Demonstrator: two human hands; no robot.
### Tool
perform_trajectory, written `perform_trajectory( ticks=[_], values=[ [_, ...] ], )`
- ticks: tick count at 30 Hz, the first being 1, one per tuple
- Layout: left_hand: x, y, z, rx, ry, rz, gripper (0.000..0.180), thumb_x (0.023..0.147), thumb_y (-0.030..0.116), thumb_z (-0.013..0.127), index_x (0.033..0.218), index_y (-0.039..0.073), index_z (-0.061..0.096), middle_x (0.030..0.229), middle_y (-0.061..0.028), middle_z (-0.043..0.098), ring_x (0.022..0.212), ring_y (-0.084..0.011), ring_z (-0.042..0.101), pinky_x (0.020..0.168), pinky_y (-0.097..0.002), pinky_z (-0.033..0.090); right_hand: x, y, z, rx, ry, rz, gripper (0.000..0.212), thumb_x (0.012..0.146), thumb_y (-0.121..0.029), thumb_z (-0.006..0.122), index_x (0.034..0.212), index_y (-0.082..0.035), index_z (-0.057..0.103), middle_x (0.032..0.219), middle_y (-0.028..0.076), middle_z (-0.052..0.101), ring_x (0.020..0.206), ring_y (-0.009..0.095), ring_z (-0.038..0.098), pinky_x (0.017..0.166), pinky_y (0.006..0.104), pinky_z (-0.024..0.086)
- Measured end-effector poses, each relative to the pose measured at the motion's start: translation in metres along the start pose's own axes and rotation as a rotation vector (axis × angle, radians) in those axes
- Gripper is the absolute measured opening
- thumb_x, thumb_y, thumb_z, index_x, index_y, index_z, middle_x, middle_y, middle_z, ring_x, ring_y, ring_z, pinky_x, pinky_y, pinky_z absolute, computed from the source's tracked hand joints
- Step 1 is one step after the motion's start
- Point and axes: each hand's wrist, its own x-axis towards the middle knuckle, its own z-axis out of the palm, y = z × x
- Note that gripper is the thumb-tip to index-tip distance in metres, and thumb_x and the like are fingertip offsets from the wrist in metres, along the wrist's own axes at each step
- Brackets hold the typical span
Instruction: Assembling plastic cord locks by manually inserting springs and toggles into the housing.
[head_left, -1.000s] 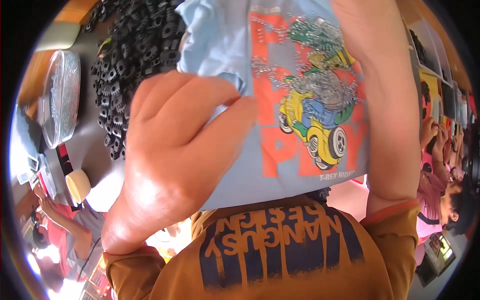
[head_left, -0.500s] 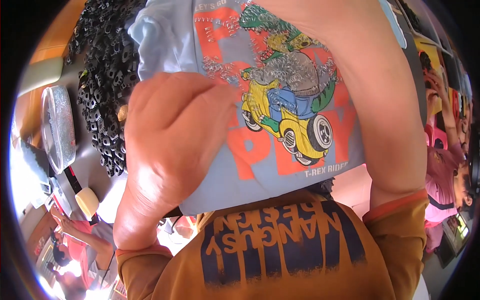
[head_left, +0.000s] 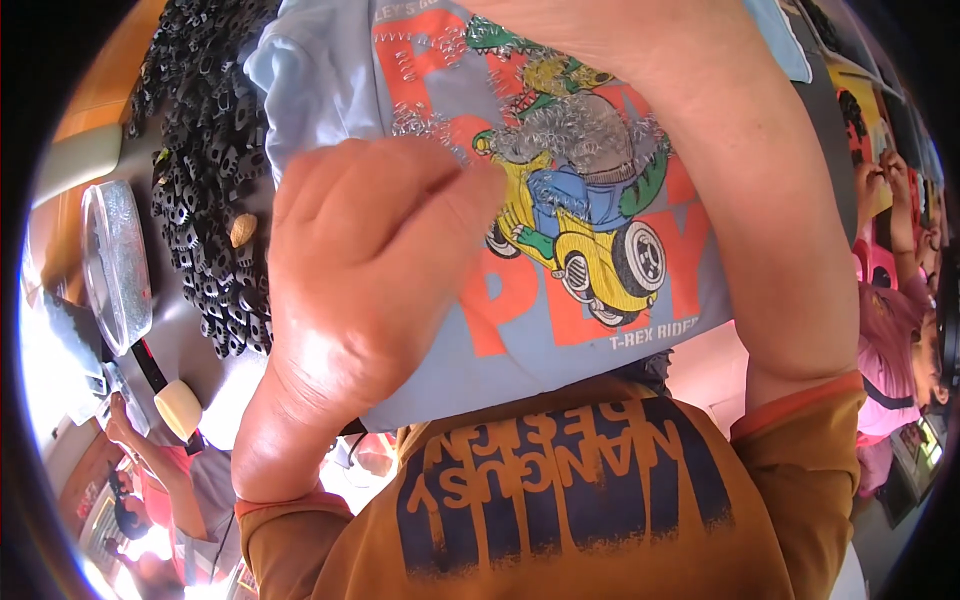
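Observation:
A grey-blue printed T-shirt (head_left: 480, 385) lies spread before me, with a cartoon on a yellow scooter. Many small metal coil springs (head_left: 590, 130) are scattered over its upper print. Above the shirt's left side is my left hand (head_left: 370, 240), its fingers curled inward and closed. Its fingertips are hidden and partly blurred, so what they hold does not show. My right hand (head_left: 570, 35) reaches across the shirt's top. Only its back and wrist are visible; its fingers are out of the picture.
Black plastic clip-like pieces (head_left: 205, 200) form a large heap left of the shirt, with a brown nut-like lump (head_left: 242, 230) on it. Farther left stands a clear tub (head_left: 118, 265) of silvery bits. Other people sit at the left and right (head_left: 890, 340).
My left hand has shifted slightly right, uncovering more of the brown lump. The right hand stays near the top edge.

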Motion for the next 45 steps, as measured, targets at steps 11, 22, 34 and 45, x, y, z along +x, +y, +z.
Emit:
perform_trajectory(
  ticks=[11,22,34,45],
  values=[
    [0.004,0.0,-0.001,-0.046,0.037,0.109,0.026,0.064,0.012,0.065,0.089,0.007,0.063,0.095,-0.0034,0.06,0.078,-0.0225,0.06,0.071,-0.0345,0.045,-0.003,0.022,0.021,0.187,0.07,-0.307,0.017,0.086,-0.01,0.061,0.09,0.005,0.065,0.07,0.007,0.062,0.061,0.009,0.054,0.055,0.0261,0.043],
    [-0.011,-0.018,-0.052,-0.875,0.518,-0.522,0.019,0.094,0.004,0.052,0.111,-0.004,0.057,0.089,-0.0084,0.063,0.07,-0.0094,0.052,0.067,-0.0227,0.045,-0.009,0.008,0.028,0.383,-0.219,-0.157,0.026,0.078,0.005,0.071,0.104,0.004,0.068,0.094,0.007,0.065,0.083,0.01,0.058,0.07,0.0223,0.046],
    [-0.008,-0.025,-0.061,-0.814,0.296,-0.511,0.028,0.09,0.001,0.052,0.117,-0.004,0.052,0.084,-0.0033,0.059,0.069,-0.0052,0.052,0.062,-0.0173,0.042,-0.005,0.007,0.028,-0.044,-0.272,-0.568,0.029,0.069,0.009,0.071,0.098,0.004,0.067,0.086,0.011,0.066,0.074,0.018,0.061,0.066,0.0274,0.047],
    [-0.023,-0.027,-0.056,-0.739,0.194,-0.612,0.025,0.091,0.003,0.055,0.115,-0.005,0.058,0.084,-0.0025,0.06,0.068,-0.0058,0.052,0.059,-0.0166,0.039,-0.029,0.021,0.049,0.41,-0.101,-0.018,0.018,0.085,0.002,0.064,0.103,0.004,0.066,0.091,0.006,0.068,0.079,0.01,0.063,0.071,0.0217,0.05]
  ],
)
